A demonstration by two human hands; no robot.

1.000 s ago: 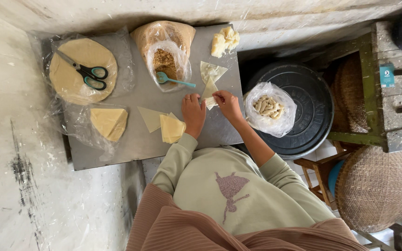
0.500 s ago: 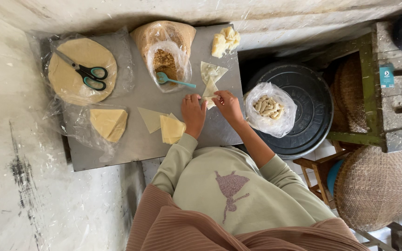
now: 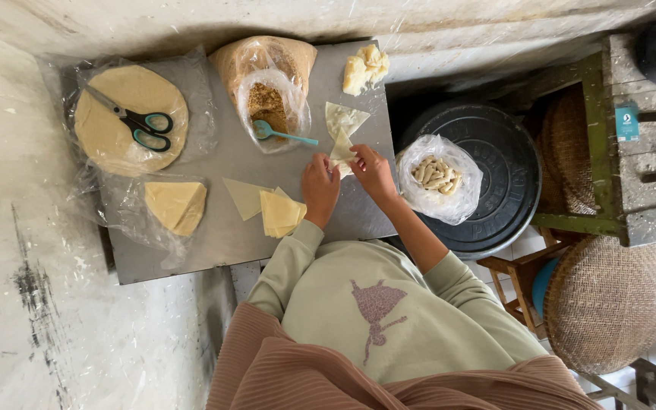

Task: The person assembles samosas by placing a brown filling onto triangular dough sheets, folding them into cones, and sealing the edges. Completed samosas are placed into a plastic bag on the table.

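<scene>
My left hand [image 3: 319, 186] and my right hand [image 3: 372, 171] pinch a small pale pastry sheet [image 3: 341, 149] between their fingertips over the grey table [image 3: 214, 235]. Another folded pale sheet [image 3: 345, 118] lies just beyond it. A teal spoon [image 3: 282, 135] rests in an open plastic bag of brown crumbly filling [image 3: 269, 102], a little past my left hand. Close to my left wrist lies a stack of yellow triangular sheets [image 3: 280, 212], with a single flat triangle [image 3: 243, 197] beside it.
Teal-handled scissors [image 3: 137, 121] lie on a round stack of sheets [image 3: 108, 140] in plastic at the far left; a wedge stack [image 3: 176, 205] sits below. Dough lumps [image 3: 364, 68] are at the back. A bag of rolled pieces [image 3: 438, 176] rests on a black round lid [image 3: 495, 182]. Woven baskets [image 3: 605, 304] stand right.
Both hands have kept working the small pastry sheet in the same spot, with only slight finger movement. Nothing else on the table has moved.
</scene>
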